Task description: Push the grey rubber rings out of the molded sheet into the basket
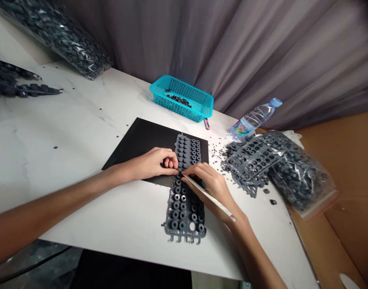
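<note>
A long dark grey moulded rubber sheet [187, 208] with rows of round, cup-like parts lies lengthwise before me. Its far half rests on a black mat [136, 138], its near half on the white table. My left hand [161, 161] has its fingers curled, with the thumb and fingertips pinched on the sheet's middle at its left side. In my right hand [211, 182] is a slim white pen-like stick [212, 199], its tip down at the same spot beside the left fingertips. Exactly what lies between the fingertips is hidden. One cup near the close end shows a white disc [192, 226].
Behind the mat stands a turquoise basket [182, 112] holding small dark pieces, a small pink tool [207, 123] beside it. To the right are a water bottle [253, 119], stacked rubber sheets [250, 158], scattered bits and a filled plastic bag [301, 176]. Another full bag [63, 38] lies back left.
</note>
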A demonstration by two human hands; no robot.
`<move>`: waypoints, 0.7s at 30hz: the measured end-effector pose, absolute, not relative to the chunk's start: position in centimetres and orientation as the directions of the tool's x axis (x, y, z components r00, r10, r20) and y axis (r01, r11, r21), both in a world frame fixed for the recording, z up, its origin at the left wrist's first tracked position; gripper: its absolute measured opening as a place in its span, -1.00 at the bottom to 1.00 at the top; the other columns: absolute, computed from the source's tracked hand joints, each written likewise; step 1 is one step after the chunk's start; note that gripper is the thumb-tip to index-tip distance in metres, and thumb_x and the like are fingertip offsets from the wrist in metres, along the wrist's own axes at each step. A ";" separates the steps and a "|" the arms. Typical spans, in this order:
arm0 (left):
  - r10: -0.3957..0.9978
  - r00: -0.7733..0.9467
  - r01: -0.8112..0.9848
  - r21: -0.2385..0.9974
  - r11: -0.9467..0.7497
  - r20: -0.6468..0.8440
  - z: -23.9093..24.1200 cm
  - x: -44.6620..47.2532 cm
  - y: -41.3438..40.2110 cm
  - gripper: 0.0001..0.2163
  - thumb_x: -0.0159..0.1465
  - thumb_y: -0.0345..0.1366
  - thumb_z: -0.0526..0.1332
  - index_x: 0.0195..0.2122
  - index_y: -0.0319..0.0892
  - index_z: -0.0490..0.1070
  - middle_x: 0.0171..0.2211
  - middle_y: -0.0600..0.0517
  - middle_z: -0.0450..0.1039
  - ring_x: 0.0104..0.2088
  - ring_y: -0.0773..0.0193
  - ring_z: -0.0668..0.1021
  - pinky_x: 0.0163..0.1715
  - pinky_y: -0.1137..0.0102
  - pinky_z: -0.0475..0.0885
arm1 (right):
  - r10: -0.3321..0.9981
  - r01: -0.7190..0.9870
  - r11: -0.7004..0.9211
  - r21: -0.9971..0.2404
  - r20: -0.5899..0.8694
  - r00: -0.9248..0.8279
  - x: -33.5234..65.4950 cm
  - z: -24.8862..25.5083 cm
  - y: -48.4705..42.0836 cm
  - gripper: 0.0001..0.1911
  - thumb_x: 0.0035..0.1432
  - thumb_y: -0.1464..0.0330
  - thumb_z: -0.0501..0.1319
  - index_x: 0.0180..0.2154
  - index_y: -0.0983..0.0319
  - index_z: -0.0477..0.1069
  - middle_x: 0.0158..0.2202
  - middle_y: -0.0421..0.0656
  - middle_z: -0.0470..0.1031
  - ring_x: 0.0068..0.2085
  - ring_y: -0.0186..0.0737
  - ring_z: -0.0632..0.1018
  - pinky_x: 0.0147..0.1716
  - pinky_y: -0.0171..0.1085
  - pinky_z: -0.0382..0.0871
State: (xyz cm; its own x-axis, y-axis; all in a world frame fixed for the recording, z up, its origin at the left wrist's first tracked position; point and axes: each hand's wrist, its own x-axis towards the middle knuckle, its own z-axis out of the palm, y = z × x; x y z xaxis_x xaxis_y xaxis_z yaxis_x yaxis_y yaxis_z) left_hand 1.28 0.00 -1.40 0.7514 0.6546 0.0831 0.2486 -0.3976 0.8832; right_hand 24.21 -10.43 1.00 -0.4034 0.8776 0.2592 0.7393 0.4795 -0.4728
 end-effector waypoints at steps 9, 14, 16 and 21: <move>0.646 0.760 0.251 0.882 -0.399 0.075 -1.5 1.2 0.1 -0.83 0.29 -0.21 0.40 -0.31 -0.19 0.54 -0.34 0.06 0.45 -0.35 0.31 0.46 -0.33 0.43 0.40 | 0.865 0.810 0.490 -0.322 0.298 -0.404 24.2 -0.1 -10.2 -0.78 0.51 0.24 0.20 0.05 0.13 0.56 -0.15 -0.10 0.64 -0.13 -0.10 0.59 -0.20 -0.20 0.52; 0.648 0.758 0.255 0.877 -0.407 0.080 -1.8 1.2 0.2 -0.86 0.28 -0.22 0.39 -0.29 -0.18 0.54 -0.33 0.06 0.46 -0.33 0.30 0.47 -0.31 0.42 0.41 | 0.828 0.831 0.535 -0.151 0.289 -0.480 23.8 0.0 -10.3 -0.76 0.55 0.31 0.14 0.08 0.17 0.54 -0.10 -0.04 0.62 -0.11 -0.07 0.60 -0.17 -0.17 0.52; 0.647 0.758 0.250 0.877 -0.410 0.086 -1.9 1.2 0.2 -0.85 0.28 -0.21 0.39 -0.29 -0.18 0.54 -0.34 0.06 0.46 -0.34 0.30 0.47 -0.32 0.42 0.41 | 0.813 0.836 0.540 -0.099 0.317 -0.488 23.6 -0.4 -10.2 -0.78 0.55 0.33 0.13 0.05 0.18 0.53 -0.12 -0.05 0.63 -0.13 -0.07 0.60 -0.17 -0.16 0.51; 0.646 0.759 0.267 0.869 -0.416 0.077 -1.6 1.3 0.0 -0.82 0.30 -0.18 0.38 -0.30 -0.18 0.51 -0.33 0.07 0.43 -0.34 0.30 0.44 -0.32 0.41 0.38 | 0.828 0.885 0.463 -0.054 0.382 -0.411 22.7 -1.5 -10.4 -0.79 0.56 0.34 0.10 0.03 0.22 0.48 -0.12 -0.02 0.61 -0.14 -0.04 0.61 -0.13 -0.11 0.48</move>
State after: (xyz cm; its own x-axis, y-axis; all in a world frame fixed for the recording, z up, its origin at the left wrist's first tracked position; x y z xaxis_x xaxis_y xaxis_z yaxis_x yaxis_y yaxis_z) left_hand 1.31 -0.03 -1.63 0.7591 0.6464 0.0769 0.2666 -0.4165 0.8692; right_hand 22.69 -10.39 -1.50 -0.4106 0.8281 0.3817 0.8846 0.4633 -0.0537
